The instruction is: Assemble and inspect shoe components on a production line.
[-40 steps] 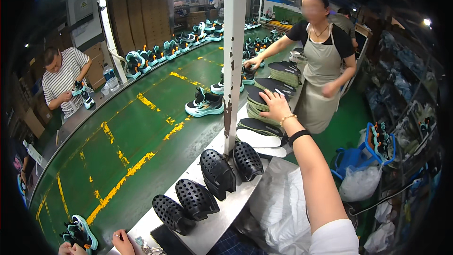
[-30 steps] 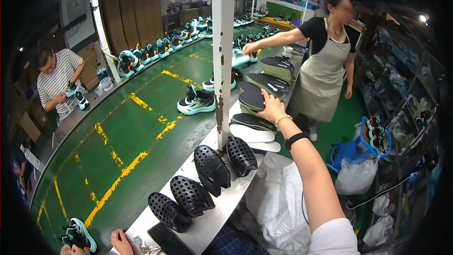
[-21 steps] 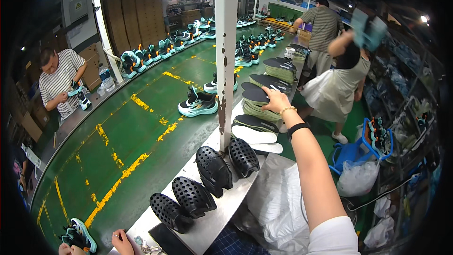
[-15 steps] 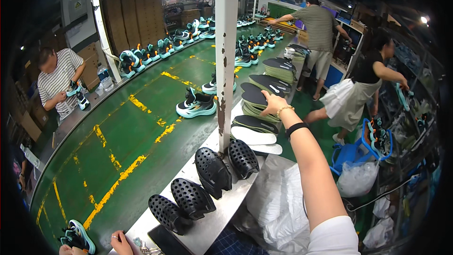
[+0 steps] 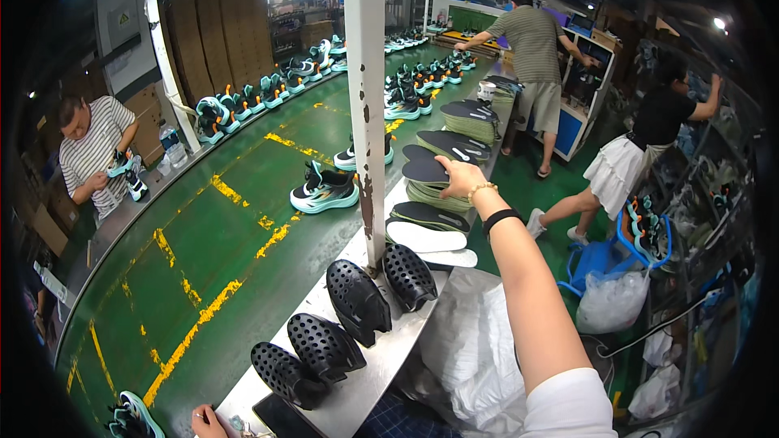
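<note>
My right hand [image 5: 464, 178] reaches forward over the stacks along the table. Its index finger lies on the dark top of an insole stack [image 5: 424, 164] and its thumb presses against the side, gripping the edge. More dark insoles with green undersides [image 5: 428, 216] lie in a nearer stack, with white insoles [image 5: 428, 237] beside them. At the lower edge, what seems to be my left hand [image 5: 209, 423] is mostly cut off, so its grip is hidden. Between the hands stand several black perforated shoe-shaped forms [image 5: 326, 346].
A chipped white post [image 5: 367, 113] rises from the metal table [image 5: 357, 405]. Black-and-teal sneakers [image 5: 324, 188] stand on the green conveyor [image 5: 219, 251]. Co-workers stand at left [image 5: 96, 146] and right [image 5: 531, 53], [image 5: 649, 130]. White sacking [image 5: 479, 349] and a blue basket [image 5: 621, 264] are at right.
The view has shifted slightly; my right hand stays on the insole stack. The person at far right has raised an arm to the shelves. A hand beside the lower-left sneaker has left view.
</note>
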### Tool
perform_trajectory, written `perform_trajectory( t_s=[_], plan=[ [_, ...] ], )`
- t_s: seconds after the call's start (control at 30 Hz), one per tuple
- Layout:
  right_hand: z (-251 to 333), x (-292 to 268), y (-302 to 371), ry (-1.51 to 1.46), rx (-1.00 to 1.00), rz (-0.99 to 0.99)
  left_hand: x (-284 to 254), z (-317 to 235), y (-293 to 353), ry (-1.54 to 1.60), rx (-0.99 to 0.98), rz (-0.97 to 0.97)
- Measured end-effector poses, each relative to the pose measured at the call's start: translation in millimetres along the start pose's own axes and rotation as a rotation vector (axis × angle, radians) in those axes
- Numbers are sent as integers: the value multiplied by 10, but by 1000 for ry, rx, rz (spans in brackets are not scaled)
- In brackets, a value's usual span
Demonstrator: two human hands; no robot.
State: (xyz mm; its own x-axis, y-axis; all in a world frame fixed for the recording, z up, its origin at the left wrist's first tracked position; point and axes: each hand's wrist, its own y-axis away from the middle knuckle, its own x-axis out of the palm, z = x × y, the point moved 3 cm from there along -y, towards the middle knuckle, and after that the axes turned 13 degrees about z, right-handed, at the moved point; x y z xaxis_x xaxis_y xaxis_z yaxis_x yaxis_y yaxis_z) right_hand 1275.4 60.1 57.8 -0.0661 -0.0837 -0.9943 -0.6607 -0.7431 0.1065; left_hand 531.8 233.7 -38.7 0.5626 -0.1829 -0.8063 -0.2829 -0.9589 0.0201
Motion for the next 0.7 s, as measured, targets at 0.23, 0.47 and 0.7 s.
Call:
perform_trajectory(
  t_s=[0.23,0.47,0.7],
  plan=[
    [48,-34,-103,-52,153,78,54,42,-10,-5,-44,30],
    [87,44,24,15,157,-53,44,-146,4,-31,-26,40],
    [534,-129,844,-135,-285,-539,88,-93,-22,1,-13,-1]
  ],
)
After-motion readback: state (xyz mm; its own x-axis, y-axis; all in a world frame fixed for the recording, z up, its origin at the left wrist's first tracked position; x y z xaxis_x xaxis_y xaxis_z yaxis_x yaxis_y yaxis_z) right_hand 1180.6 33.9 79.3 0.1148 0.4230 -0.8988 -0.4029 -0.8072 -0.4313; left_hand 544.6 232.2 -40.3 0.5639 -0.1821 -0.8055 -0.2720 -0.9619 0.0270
